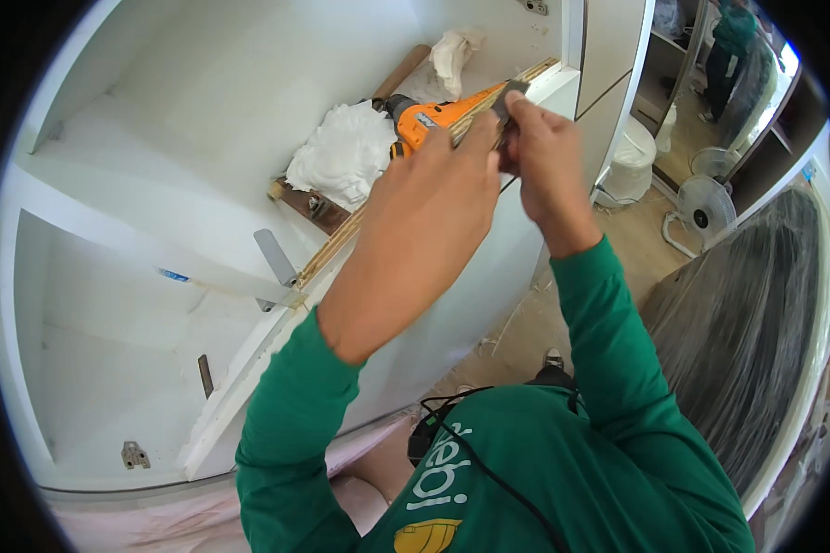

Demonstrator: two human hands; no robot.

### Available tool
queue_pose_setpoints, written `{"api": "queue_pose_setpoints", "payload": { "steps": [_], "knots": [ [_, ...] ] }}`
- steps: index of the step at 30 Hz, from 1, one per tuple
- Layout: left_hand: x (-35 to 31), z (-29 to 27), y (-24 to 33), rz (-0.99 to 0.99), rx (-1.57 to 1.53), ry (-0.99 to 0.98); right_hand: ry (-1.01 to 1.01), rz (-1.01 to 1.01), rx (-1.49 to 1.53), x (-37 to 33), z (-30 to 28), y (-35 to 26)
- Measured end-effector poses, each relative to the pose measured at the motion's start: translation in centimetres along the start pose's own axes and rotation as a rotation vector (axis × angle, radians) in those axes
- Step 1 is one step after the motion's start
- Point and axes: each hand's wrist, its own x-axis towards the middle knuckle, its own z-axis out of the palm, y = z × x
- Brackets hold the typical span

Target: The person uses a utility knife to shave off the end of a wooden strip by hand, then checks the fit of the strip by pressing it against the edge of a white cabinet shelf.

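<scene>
A small dark grey strip or block is pinched in my right hand, held against the bare layered wood edge of a white panel. My left hand lies across that same edge, fingers curled close to the dark piece; their tips are hidden, so what they grip cannot be made out. Just beyond my fingers an orange power tool rests partly behind the edge. Beside it sit a bunched white cloth and a brown wooden piece with metal on it.
White cabinet compartments extend left, with a metal hinge plate and a dark strip inside. A grey flat metal piece stands near the edge. At right are a fan, a white tub and a plastic-wrapped item.
</scene>
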Motion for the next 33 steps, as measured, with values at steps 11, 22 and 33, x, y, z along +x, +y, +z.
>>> {"api": "queue_pose_setpoints", "payload": {
  "steps": [11,22,33],
  "knots": [
    [-1.8,-4.1,1.6,-0.245,-0.111,-0.166,-0.116,0.081,-0.039,-3.0,0.8,0.5],
    [-0.8,-4.2,0.6,-0.144,-0.089,-0.162,-0.093,0.077,0.028,-1.6,0.9,0.5],
    [-0.7,-3.9,1.7,-0.192,-0.026,-0.195,-0.105,0.071,0.027,-1.8,0.3,0.5]
  ]
}}
